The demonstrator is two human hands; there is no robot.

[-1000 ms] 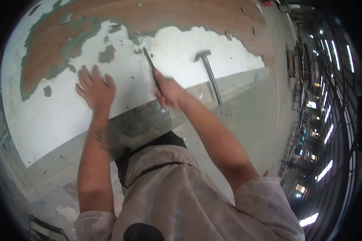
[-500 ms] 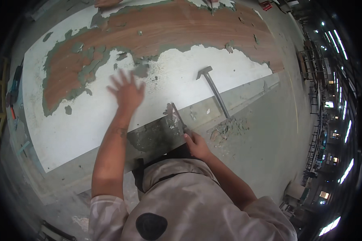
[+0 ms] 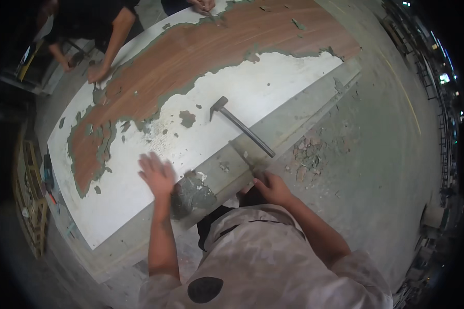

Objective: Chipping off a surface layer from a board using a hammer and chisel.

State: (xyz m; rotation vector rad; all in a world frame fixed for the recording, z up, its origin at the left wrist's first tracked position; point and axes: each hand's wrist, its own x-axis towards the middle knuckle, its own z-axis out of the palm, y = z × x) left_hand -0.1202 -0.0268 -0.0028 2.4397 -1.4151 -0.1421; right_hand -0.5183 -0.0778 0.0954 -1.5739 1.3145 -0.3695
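Note:
A large panel (image 3: 227, 131) lies before me, its white face bordering a broad brown wood-grain area with ragged grey-green edges. My left hand (image 3: 157, 175) is over the white part near the front edge, fingers spread, holding nothing; whether it touches the panel I cannot tell. In my right hand (image 3: 274, 189), close to my waist, is a scraper (image 3: 245, 157) with a narrow blade pointing away from me; its exact kind is blurred. A hammer (image 3: 242, 126) rests on the panel with its handle reaching over the front edge. Between my hands, a dark grey patch (image 3: 193, 195) marks the grey ledge.
Broken flakes (image 3: 314, 157) litter the floor at right. A co-worker's hand (image 3: 97, 73) is at the panel's far left edge, and another person's hands (image 3: 203, 6) are at its far side. A wooden pallet (image 3: 31, 195) stands at left.
The view has swung, bringing a co-worker into sight at far left. My left hand has drawn back toward the panel's front edge. My right hand still holds the scraper.

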